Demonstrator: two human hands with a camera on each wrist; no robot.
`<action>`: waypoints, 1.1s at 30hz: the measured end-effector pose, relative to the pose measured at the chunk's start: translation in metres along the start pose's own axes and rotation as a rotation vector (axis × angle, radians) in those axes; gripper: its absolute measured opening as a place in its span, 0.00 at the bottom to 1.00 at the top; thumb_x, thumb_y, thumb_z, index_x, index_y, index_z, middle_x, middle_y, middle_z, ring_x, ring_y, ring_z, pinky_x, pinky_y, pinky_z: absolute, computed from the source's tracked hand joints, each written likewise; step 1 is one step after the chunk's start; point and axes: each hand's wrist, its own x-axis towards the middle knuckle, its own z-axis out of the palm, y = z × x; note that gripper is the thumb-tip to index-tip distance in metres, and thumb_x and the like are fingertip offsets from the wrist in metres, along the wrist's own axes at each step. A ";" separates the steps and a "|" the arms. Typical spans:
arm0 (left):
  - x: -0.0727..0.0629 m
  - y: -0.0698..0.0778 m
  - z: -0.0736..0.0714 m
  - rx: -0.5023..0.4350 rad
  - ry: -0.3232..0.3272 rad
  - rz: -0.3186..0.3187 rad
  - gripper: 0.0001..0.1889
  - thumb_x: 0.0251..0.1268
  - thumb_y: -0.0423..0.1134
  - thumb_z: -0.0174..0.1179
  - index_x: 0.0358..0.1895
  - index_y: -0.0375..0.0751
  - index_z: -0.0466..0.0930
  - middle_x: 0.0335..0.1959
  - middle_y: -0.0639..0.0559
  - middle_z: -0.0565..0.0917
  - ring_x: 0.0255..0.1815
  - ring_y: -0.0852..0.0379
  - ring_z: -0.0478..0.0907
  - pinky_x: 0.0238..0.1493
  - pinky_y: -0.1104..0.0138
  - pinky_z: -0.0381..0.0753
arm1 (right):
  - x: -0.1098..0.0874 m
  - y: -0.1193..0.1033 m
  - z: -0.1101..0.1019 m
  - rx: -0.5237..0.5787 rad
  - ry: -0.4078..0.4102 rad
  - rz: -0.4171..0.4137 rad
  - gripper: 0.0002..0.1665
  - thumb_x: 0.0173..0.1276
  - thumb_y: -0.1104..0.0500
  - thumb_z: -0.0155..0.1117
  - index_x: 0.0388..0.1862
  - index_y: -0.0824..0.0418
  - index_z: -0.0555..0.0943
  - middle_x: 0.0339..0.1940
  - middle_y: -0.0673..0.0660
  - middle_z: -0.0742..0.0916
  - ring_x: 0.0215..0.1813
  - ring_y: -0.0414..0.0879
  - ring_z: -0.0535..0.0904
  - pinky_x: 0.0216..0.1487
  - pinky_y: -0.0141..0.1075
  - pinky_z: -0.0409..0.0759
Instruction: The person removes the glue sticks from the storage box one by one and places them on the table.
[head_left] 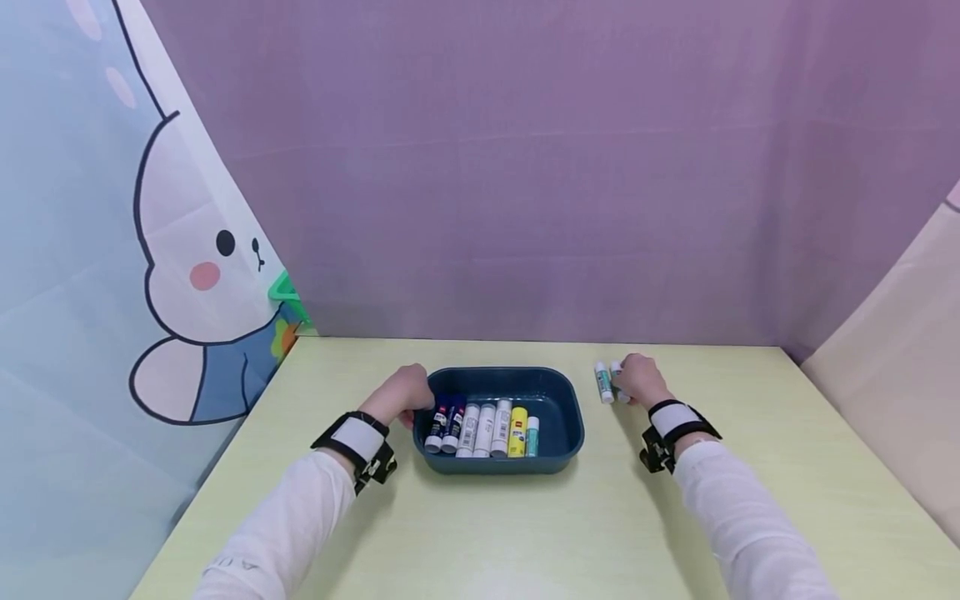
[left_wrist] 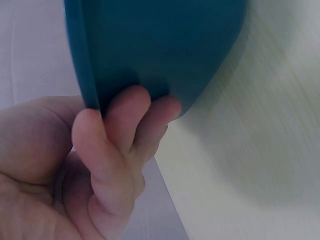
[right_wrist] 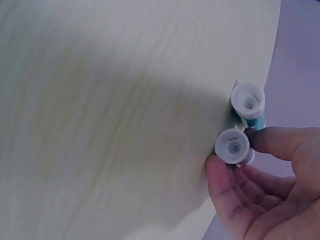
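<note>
A dark blue plastic tray (head_left: pixel 558 421) holds several glue sticks in a row: two dark blue, several white, a yellow glue stick (head_left: pixel 517 432) and a small teal-and-white one (head_left: pixel 532 437). My left hand (head_left: pixel 408 390) grips the tray's left end, fingertips against the outer wall (left_wrist: pixel 165 45) in the left wrist view. Right of the tray, my right hand (head_left: pixel 641 379) pinches a small white-and-teal glue stick (right_wrist: pixel 233 146) between thumb and fingers, low over the table. A matching glue stick (head_left: pixel 603 382) lies close beside it on the left.
The pale yellow-green table (head_left: pixel 495 533) reaches back to a purple curtain (head_left: pixel 525 167). On the left hangs a blue cloth (head_left: pixel 60 333) with a cartoon figure. A pale cloth (head_left: pixel 915 358) borders the right side.
</note>
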 end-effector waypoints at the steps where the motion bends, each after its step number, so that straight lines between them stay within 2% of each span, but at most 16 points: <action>1: 0.000 0.000 0.000 -0.002 0.000 0.000 0.15 0.56 0.29 0.59 0.46 0.27 0.71 0.27 0.39 0.78 0.11 0.52 0.78 0.15 0.65 0.83 | 0.000 0.000 0.000 -0.004 -0.002 0.000 0.25 0.63 0.66 0.55 0.57 0.80 0.69 0.48 0.77 0.78 0.25 0.51 0.82 0.21 0.34 0.84; 10: 0.000 0.002 -0.001 0.006 -0.001 -0.022 0.15 0.56 0.29 0.59 0.47 0.27 0.71 0.26 0.39 0.79 0.11 0.53 0.78 0.16 0.66 0.83 | -0.002 -0.003 -0.004 -0.045 -0.002 -0.013 0.21 0.62 0.65 0.55 0.51 0.79 0.72 0.41 0.75 0.81 0.21 0.51 0.83 0.20 0.34 0.83; 18: 0.000 0.003 -0.001 0.009 -0.001 -0.012 0.14 0.57 0.29 0.59 0.46 0.27 0.72 0.27 0.40 0.79 0.11 0.53 0.78 0.16 0.66 0.83 | -0.004 -0.003 -0.006 -0.033 -0.011 -0.007 0.09 0.61 0.64 0.55 0.34 0.72 0.75 0.25 0.63 0.80 0.19 0.49 0.81 0.18 0.33 0.80; 23: 0.000 0.003 -0.001 0.015 -0.004 -0.010 0.13 0.57 0.29 0.59 0.44 0.27 0.73 0.26 0.40 0.79 0.11 0.53 0.77 0.15 0.66 0.82 | -0.003 -0.002 -0.007 -0.041 -0.029 0.009 0.10 0.64 0.61 0.53 0.28 0.69 0.73 0.22 0.61 0.80 0.19 0.48 0.82 0.18 0.32 0.80; 28: 0.000 0.003 0.000 0.019 -0.009 -0.007 0.12 0.57 0.29 0.58 0.44 0.27 0.73 0.25 0.40 0.78 0.09 0.54 0.76 0.15 0.66 0.82 | -0.005 -0.003 -0.015 -0.056 -0.040 0.039 0.15 0.68 0.57 0.53 0.35 0.71 0.74 0.29 0.64 0.81 0.21 0.50 0.81 0.22 0.35 0.83; 31: 0.000 0.002 0.000 0.019 -0.008 -0.011 0.13 0.57 0.29 0.58 0.45 0.27 0.73 0.25 0.40 0.78 0.09 0.54 0.76 0.15 0.66 0.82 | -0.008 -0.006 -0.024 -0.077 -0.037 0.022 0.22 0.69 0.55 0.52 0.46 0.76 0.72 0.41 0.71 0.80 0.25 0.53 0.81 0.25 0.38 0.83; 33: 0.000 0.003 0.000 0.021 -0.006 -0.013 0.13 0.57 0.29 0.58 0.44 0.27 0.73 0.25 0.40 0.78 0.09 0.54 0.76 0.15 0.66 0.82 | -0.010 -0.009 -0.031 -0.104 -0.037 -0.012 0.27 0.69 0.54 0.50 0.54 0.78 0.69 0.51 0.76 0.77 0.36 0.60 0.81 0.34 0.44 0.84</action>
